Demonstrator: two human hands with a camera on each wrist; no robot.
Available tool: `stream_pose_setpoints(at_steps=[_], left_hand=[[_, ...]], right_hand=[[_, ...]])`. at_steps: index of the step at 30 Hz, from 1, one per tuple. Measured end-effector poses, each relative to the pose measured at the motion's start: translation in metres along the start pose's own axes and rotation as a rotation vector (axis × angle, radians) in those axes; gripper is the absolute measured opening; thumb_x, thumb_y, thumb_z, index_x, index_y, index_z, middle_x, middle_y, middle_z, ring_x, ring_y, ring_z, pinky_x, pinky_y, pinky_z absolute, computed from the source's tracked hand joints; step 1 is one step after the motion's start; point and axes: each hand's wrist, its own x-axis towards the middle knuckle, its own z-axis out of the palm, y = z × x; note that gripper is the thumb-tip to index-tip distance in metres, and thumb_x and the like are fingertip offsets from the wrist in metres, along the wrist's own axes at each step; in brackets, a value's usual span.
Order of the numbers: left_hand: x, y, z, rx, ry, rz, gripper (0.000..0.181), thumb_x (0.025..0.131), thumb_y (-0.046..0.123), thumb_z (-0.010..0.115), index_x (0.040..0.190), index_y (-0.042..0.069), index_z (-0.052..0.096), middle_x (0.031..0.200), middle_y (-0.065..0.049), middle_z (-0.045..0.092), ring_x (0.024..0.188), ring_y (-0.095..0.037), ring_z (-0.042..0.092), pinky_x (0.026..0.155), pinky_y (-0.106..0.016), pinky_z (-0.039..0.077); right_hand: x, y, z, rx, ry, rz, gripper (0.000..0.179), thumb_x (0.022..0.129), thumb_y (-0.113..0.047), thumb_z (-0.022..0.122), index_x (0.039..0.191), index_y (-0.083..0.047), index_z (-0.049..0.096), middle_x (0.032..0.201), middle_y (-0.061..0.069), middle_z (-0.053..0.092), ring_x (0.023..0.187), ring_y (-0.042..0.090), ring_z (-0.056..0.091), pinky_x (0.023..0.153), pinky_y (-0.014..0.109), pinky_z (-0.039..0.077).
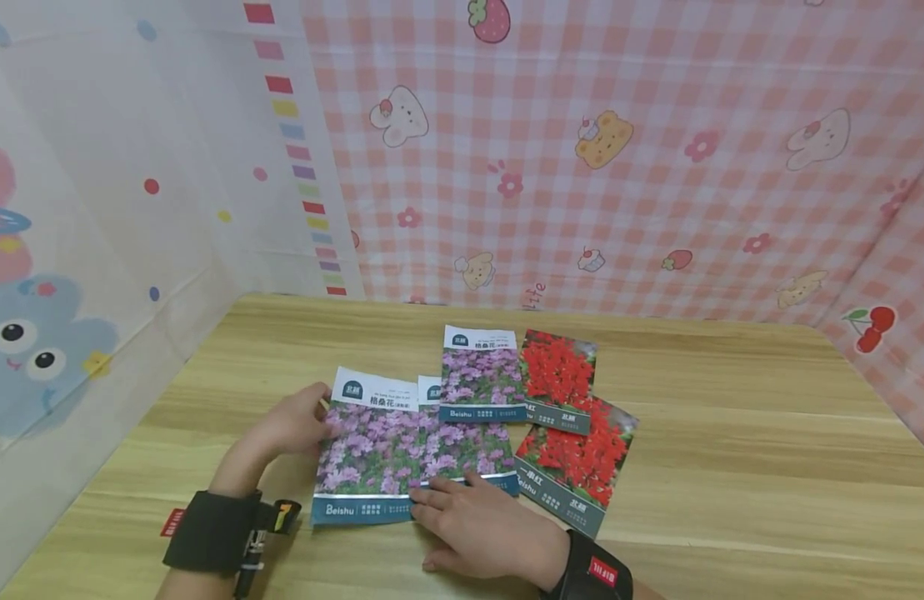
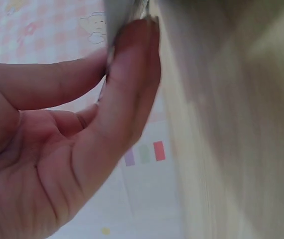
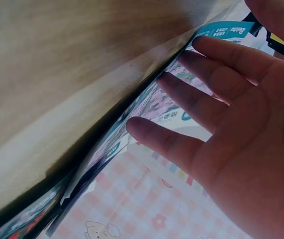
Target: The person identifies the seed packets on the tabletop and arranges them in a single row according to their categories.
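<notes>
My left hand [image 1: 297,421] pinches the left edge of a seed packet [image 1: 367,442] printed with purple flowers, thumb on one side and fingers on the other. In the left wrist view that packet [image 2: 116,20] shows edge-on. With fingers spread and nearly straight, my right hand [image 1: 484,525] rests at the lower edge of this packet and of a second purple flower packet [image 1: 465,450], which the first partly covers. Above lies a third purple packet [image 1: 480,379], overlapping the second. Two red flower packets, an upper one [image 1: 557,371] and a lower tilted one [image 1: 570,467], overlap at the right.
The wooden table [image 1: 731,450] runs back to a pink checked cloth [image 1: 641,217] with cartoon prints. A white cloth [image 1: 192,225] with dots hangs on the left. Black bands [image 1: 210,533] are strapped round both wrists, the left one carrying a small camera.
</notes>
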Motion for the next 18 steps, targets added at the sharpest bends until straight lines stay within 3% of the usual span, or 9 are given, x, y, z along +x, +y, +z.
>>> stream_pose_setpoints(at_steps=[5,10,18], left_hand=[[-0.003,0.001,-0.004,-0.11,-0.001,0.017,0.032,0.081,-0.008,0.052,0.11,-0.01,0.039,0.089,-0.02,0.05,0.067,-0.022,0.055,0.061,-0.038,0.057],[-0.006,-0.002,-0.013,-0.156,0.02,0.048,0.029,0.083,-0.009,0.047,0.111,-0.009,0.037,0.087,-0.018,0.048,0.068,-0.021,0.053,0.061,-0.04,0.056],[-0.011,-0.017,-0.029,-0.13,0.105,-0.003,0.032,0.084,-0.011,0.041,0.115,-0.009,0.035,0.091,-0.021,0.046,0.071,-0.022,0.051,0.062,-0.041,0.056]], right_hand=[[0.0,0.0,-0.001,0.005,0.014,-0.004,0.054,0.089,-0.045,0.05,0.131,-0.013,0.046,0.139,0.003,0.043,0.124,0.021,0.038,0.096,0.051,0.041],[0.002,0.0,0.0,-0.028,0.079,-0.016,0.052,0.088,-0.042,0.053,0.13,-0.012,0.047,0.136,0.006,0.046,0.121,0.02,0.042,0.095,0.05,0.043],[0.008,-0.001,0.0,-0.068,0.167,-0.034,0.045,0.087,-0.04,0.055,0.123,-0.013,0.053,0.131,0.008,0.051,0.12,0.02,0.044,0.094,0.049,0.044]])
